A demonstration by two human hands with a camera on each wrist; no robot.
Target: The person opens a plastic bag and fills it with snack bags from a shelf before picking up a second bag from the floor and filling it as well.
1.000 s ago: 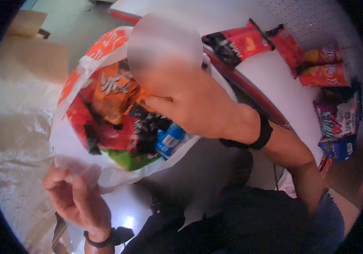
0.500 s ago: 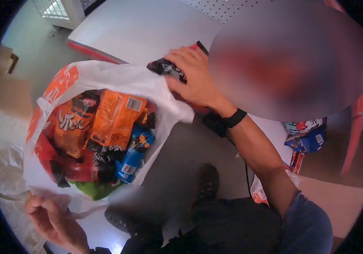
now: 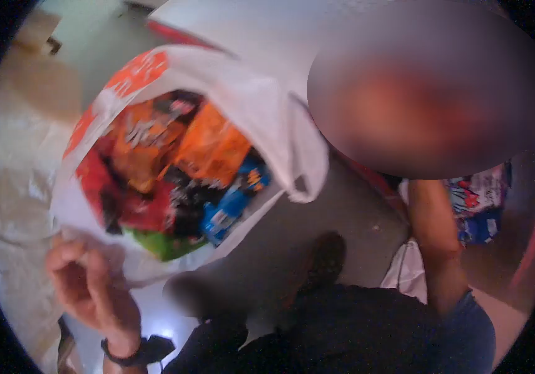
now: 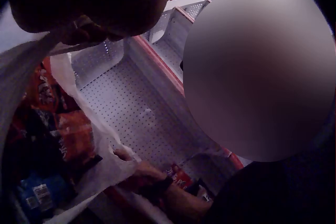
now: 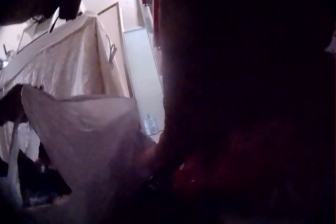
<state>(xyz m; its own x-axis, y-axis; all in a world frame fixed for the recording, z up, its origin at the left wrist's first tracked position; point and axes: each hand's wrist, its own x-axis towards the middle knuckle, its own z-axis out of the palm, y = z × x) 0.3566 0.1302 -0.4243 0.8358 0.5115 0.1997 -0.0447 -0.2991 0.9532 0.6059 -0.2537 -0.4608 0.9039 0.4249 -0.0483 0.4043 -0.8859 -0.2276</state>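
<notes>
At the lower left of the head view, my left hand [image 3: 93, 280] pinches the rim of a white plastic bag [image 3: 242, 81] with orange print. The bag gapes and holds several snack packets: orange ones [image 3: 214, 146], red ones, a blue one [image 3: 227, 215] and a green one [image 3: 164, 243]. In the left wrist view the left hand [image 4: 94, 3] is a dark shape with bag film stretched from its fingers. A blur covers my right hand in the head view. The left wrist view shows the right hand [image 4: 144, 171] beside the bag's far rim, low over the shelf; I cannot tell what it holds.
A white perforated shelf [image 4: 136, 103] with red edging lies beyond the bag. More snack packets [image 3: 479, 193] sit at the right. A second white bag [image 3: 408, 271] stands low near the right forearm. Shiny sheeting [image 3: 18, 206] covers the left side.
My right hand left the bag's inside, reached onto a black-and-red packet on the shelf, then moved right. An orange packet now lies in the bag. The left hand has kept its grip.
</notes>
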